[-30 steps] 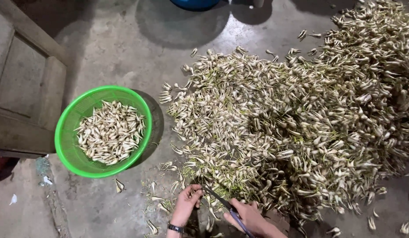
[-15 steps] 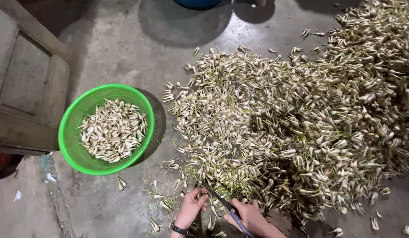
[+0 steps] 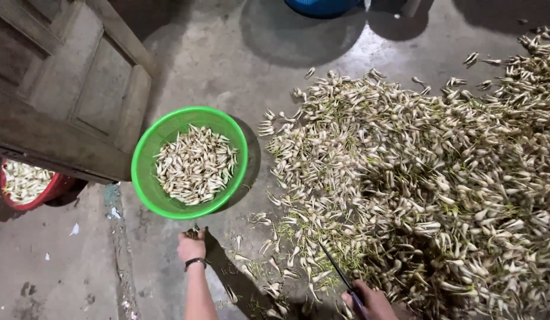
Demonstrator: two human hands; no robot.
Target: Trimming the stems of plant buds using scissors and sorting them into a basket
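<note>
Left hand (image 3: pixel 191 246) now beside basket (image 3: pixel 146 178).

Glossy green plastic basket (image 3: pixel 146 178) — rough matt concrete floor (image 3: pixel 215 65) — worn wooden door (image 3: pixel 79 89).

Both hands (image 3: pixel 191 246) (image 3: pixel 374 301) closed, apart.

- No packages, labels, signs or screens show anywhere in the view.
</note>
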